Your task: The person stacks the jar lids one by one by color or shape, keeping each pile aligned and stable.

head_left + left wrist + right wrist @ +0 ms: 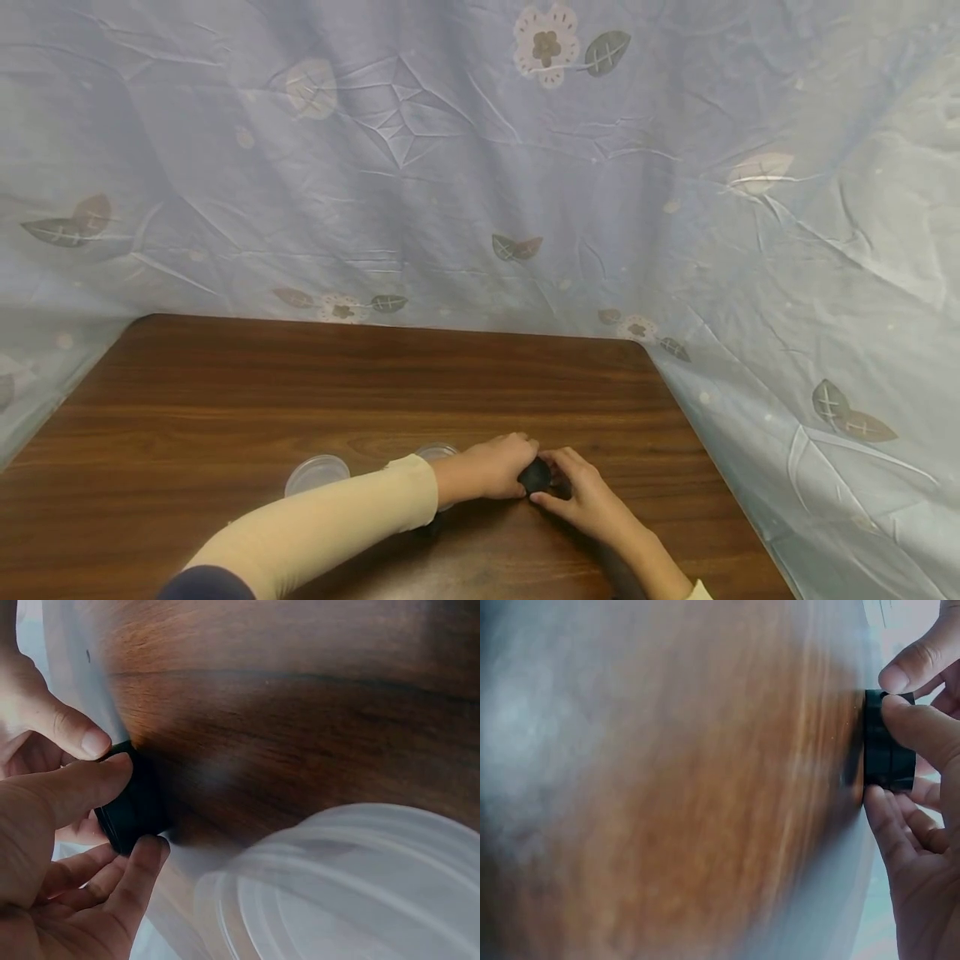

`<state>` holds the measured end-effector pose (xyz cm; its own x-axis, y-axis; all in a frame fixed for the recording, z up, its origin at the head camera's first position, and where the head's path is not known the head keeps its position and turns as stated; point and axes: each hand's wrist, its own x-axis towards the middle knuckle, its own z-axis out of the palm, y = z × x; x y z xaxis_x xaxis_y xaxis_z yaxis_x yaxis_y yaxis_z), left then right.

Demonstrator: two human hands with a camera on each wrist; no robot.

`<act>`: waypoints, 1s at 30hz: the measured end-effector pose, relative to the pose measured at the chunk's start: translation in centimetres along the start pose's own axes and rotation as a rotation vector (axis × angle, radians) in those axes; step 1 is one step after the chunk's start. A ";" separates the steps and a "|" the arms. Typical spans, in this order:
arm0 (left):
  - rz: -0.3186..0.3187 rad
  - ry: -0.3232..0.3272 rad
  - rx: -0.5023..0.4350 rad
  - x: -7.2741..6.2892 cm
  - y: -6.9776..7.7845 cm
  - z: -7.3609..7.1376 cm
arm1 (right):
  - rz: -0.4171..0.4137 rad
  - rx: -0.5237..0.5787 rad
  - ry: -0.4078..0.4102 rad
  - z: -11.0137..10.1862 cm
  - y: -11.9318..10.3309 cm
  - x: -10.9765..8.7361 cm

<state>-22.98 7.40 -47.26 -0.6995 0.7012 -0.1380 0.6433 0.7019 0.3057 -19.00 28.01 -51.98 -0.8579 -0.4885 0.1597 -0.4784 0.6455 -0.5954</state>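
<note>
A short black cylinder, round-topped like a small puck or lidded jar, stands on the wooden table between both hands. The left hand grips it from the left; its thumb and fingers curl round the side in the left wrist view. From the right, the right hand pinches the same black cylinder, with thumb and fingertips on opposite sides in the right wrist view. Both thumbs meet close together at its edge. Much of the cylinder is hidden behind fingers.
A clear round plastic container sits left of the hands, and another clear round piece is partly behind the left wrist. Under the left forearm shows a small black thing. A patterned curtain hangs along the brown table's far edge and sides.
</note>
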 end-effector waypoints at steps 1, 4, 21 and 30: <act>0.000 -0.001 -0.001 0.0 0.0 0.0 | 0.002 0.005 -0.005 0.0 0.0 0.0; 0.003 -0.002 -0.004 0.1 0.0 0.1 | 0.011 0.012 -0.015 0.0 -0.1 -0.1; 0.014 -0.008 0.019 0.0 0.0 0.0 | 0.035 0.000 -0.044 -0.3 -0.2 -0.1; -0.017 -0.016 -0.053 -1.2 -1.5 -2.4 | 0.048 0.028 -0.104 -1.7 -0.3 0.6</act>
